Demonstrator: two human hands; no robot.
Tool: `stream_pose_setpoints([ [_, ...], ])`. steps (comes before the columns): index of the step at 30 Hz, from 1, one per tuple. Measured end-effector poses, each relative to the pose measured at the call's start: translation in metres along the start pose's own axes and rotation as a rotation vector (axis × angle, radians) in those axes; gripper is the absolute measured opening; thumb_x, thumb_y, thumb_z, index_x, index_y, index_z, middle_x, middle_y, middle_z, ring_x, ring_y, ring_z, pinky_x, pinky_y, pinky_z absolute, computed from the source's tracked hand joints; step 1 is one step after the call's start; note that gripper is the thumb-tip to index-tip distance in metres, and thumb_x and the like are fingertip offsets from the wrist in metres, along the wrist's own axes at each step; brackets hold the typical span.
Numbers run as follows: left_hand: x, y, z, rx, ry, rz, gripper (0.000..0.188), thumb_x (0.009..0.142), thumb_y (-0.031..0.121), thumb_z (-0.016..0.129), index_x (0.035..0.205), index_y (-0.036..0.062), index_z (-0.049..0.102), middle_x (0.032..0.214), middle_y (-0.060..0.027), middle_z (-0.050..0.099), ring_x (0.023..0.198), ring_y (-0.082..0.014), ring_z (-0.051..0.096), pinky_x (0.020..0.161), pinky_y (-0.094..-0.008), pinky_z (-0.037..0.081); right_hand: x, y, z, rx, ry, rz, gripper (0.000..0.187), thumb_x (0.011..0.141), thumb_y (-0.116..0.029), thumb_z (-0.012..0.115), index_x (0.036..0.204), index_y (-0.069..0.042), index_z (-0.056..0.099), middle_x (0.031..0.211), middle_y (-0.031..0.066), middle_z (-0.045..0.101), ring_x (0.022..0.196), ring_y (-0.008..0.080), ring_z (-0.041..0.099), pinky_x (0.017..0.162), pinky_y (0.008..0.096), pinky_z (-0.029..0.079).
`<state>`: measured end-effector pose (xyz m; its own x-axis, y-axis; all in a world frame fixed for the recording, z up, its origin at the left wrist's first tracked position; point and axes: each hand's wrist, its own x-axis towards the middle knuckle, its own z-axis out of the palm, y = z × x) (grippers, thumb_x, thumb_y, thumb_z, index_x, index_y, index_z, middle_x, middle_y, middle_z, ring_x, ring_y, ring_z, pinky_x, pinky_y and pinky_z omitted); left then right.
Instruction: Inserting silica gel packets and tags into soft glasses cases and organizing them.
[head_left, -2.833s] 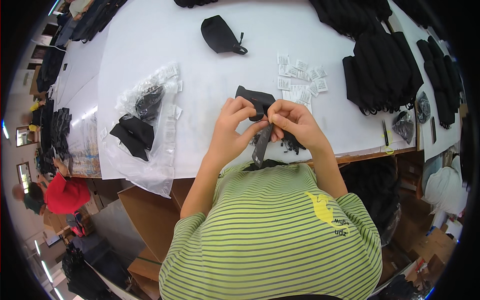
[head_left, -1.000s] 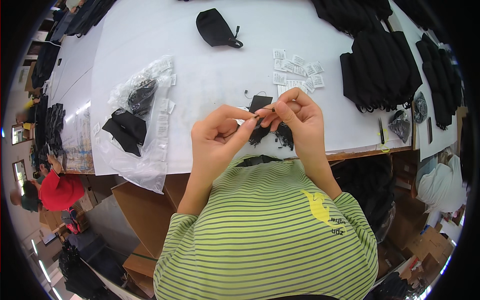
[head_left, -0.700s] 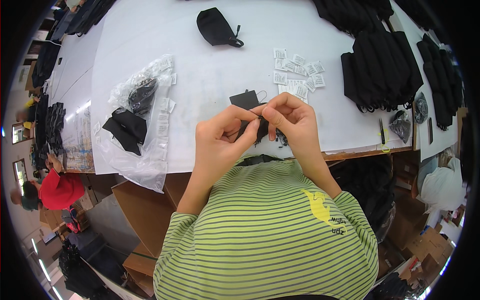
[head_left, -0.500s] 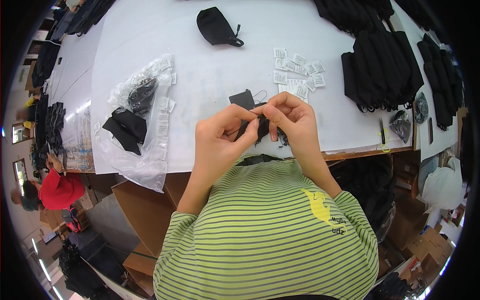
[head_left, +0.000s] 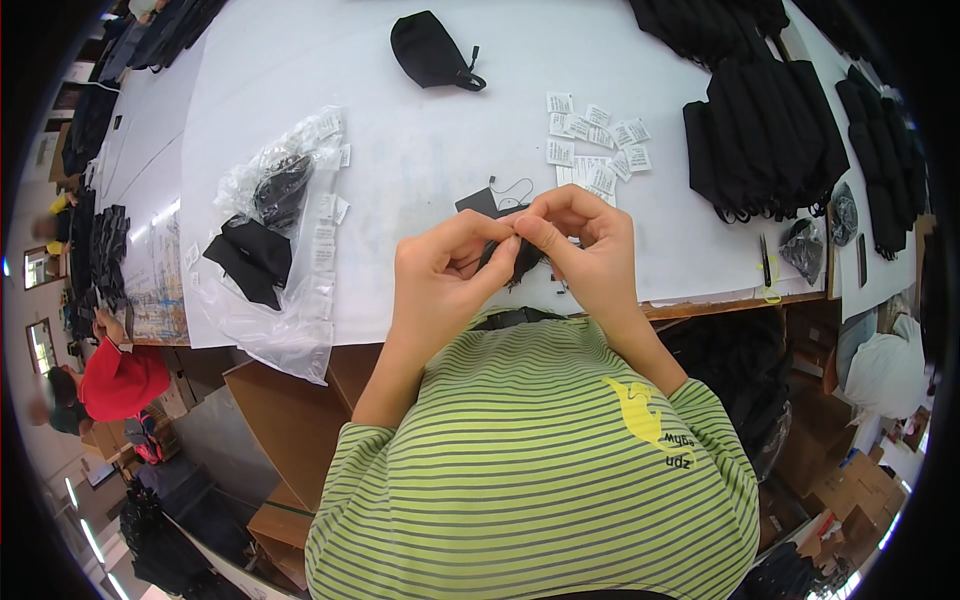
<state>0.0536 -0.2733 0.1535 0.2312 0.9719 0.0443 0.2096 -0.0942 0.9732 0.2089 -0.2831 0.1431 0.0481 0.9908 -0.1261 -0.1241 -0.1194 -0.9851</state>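
Observation:
My left hand (head_left: 445, 265) and my right hand (head_left: 585, 245) meet over the table's near edge. Their thumbs and forefingers are pinched close together, and what lies between the fingertips is too small to make out. A dark tangled bundle (head_left: 526, 262) shows just below the fingers, partly hidden by them. Just beyond my hands lies a black square tag (head_left: 475, 203), with a thin dark string (head_left: 517, 183) looping toward my fingers. Farther off, a small black pouch (head_left: 430, 50) with a loop at its end rests on the white table (head_left: 400, 140).
White printed labels (head_left: 590, 130) lie scattered beyond my right hand. Clear plastic bags (head_left: 315, 270) with black fabric pieces (head_left: 250, 258) are at left. Black pouches (head_left: 765, 140) are stacked at right, near scissors (head_left: 766, 262). A person in red (head_left: 125, 380) is at far left.
The pinched fingertips have shifted slightly, and my right fingers have closed in nearer the left ones. The black tag and its string have moved a little.

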Motion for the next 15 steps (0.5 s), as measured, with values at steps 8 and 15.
stream_pose_setpoints([
  [8, 0.003, 0.003, 0.004, -0.054, -0.025, -0.009, 0.002, 0.078, 0.001, 0.066, 0.080, 0.0015, 0.064, 0.049, 0.0083, 0.034, 0.046, 0.0000, 0.025, 0.044, -0.0212, 0.017, -0.002, -0.007, -0.011, 0.169, -0.044, 0.184, 0.015, 0.083, -0.014, 0.070, 0.082, -0.002, 0.062, 0.079, 0.0037, 0.069, 0.063, 0.0015, 0.055, 0.051, 0.0162, 0.037],
  [15, 0.003, 0.010, 0.000, 0.035, -0.067, 0.005, 0.001, 0.080, 0.002, 0.065, 0.079, 0.0016, 0.064, 0.056, 0.0046, 0.043, 0.049, -0.0030, 0.033, 0.046, -0.0213, 0.026, -0.002, -0.001, -0.007, 0.160, -0.043, -0.022, 0.012, 0.084, -0.012, 0.068, 0.082, -0.003, 0.062, 0.085, 0.0080, 0.070, 0.057, 0.0002, 0.050, 0.045, 0.0150, 0.033],
])
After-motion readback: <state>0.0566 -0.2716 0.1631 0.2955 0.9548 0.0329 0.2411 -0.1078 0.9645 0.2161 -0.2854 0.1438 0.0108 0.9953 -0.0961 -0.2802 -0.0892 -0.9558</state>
